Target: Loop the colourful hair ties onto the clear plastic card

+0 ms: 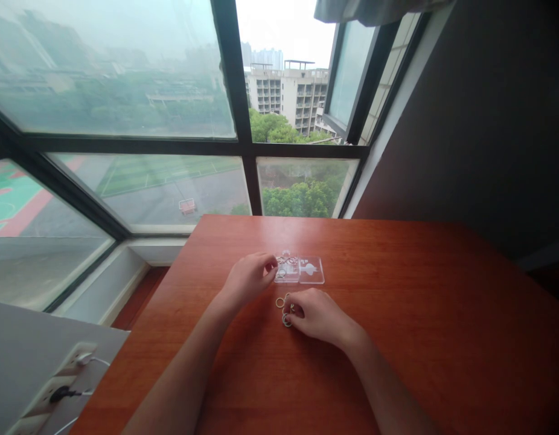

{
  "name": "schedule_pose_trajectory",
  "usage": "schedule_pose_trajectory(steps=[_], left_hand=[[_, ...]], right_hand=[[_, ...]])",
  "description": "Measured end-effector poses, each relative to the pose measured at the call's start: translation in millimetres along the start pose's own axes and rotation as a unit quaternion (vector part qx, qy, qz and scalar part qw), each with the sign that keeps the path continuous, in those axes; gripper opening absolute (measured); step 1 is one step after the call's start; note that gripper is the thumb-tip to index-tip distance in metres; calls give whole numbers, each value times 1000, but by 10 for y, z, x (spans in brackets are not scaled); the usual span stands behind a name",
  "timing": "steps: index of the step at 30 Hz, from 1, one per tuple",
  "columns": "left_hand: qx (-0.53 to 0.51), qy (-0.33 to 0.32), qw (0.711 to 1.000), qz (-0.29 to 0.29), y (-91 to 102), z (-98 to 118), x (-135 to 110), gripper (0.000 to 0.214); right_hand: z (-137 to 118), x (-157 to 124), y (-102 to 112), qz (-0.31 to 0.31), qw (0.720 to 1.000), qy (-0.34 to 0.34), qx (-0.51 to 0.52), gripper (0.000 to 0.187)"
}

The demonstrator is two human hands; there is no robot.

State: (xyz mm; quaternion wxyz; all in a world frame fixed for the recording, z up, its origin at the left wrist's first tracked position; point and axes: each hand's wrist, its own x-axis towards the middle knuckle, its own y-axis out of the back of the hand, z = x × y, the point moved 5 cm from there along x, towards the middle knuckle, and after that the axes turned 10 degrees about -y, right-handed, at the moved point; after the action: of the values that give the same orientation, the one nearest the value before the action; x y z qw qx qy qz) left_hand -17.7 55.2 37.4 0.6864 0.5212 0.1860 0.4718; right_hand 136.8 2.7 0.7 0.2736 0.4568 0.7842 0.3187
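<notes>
At the centre of the frame, your left hand (249, 279) rests on the counter (442, 338), its fingertips pinched at the left edge of a clear plastic case (306, 270) holding small rings. Just below it, your right hand (318, 314) is curled, fingers closed on a small cluster of metal rings (283, 305) lying on the wood.

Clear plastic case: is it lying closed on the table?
No, the clear plastic case lies opened flat on the table, both halves side by side.
</notes>
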Motion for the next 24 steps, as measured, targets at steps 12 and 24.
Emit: schedule_pose_trajectory(steps=[12, 24], left_hand=[[-152, -56, 986, -40, -49, 188, 10, 16], [-187, -95, 976, -64, -72, 296, 18, 17]], right_hand=[[78, 44, 180, 103, 993, -36, 41, 10], [132, 42, 265, 177, 979, -50, 91, 15]])
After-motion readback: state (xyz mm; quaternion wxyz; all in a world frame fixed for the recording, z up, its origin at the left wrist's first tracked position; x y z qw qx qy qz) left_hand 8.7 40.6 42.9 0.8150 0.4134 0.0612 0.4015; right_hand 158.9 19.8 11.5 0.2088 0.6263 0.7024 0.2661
